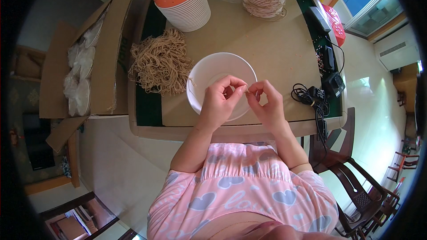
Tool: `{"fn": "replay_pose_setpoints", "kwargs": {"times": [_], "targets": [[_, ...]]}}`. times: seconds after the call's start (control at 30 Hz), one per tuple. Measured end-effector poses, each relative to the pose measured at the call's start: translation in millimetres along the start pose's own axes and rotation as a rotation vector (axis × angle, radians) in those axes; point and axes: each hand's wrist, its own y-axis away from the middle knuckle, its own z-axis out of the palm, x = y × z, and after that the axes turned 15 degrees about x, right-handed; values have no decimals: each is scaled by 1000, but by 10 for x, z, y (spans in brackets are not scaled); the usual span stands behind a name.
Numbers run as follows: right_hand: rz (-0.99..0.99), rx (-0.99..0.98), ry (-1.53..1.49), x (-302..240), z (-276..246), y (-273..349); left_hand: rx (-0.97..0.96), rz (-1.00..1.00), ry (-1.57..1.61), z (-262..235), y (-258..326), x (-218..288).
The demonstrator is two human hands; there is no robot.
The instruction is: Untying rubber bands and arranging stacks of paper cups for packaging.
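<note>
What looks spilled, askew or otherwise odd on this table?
Small pale and reddish specks are scattered on the green border at right, beside a black device; they look spilled, but are too small to identify. A loose strand also straggles from the base of the right-hand cup stack.

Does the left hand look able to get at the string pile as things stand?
Probably yes: the string pile lies uncovered, just left of the tub that the left hand is over. Only the tub's rim seems between, though that hand is pinched beside the right hand.
</note>
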Motion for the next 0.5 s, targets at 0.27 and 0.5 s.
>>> {"fn": "replay_pose_setpoints", "kwargs": {"times": [0.27, 0.5], "targets": [[-36, -36, 58, -14, -25, -27, -8, -2, -5, -15, -6, 17], [109, 11, -6, -25, 12, 3, -10, 5, -27, -21, -17, 19]]}}
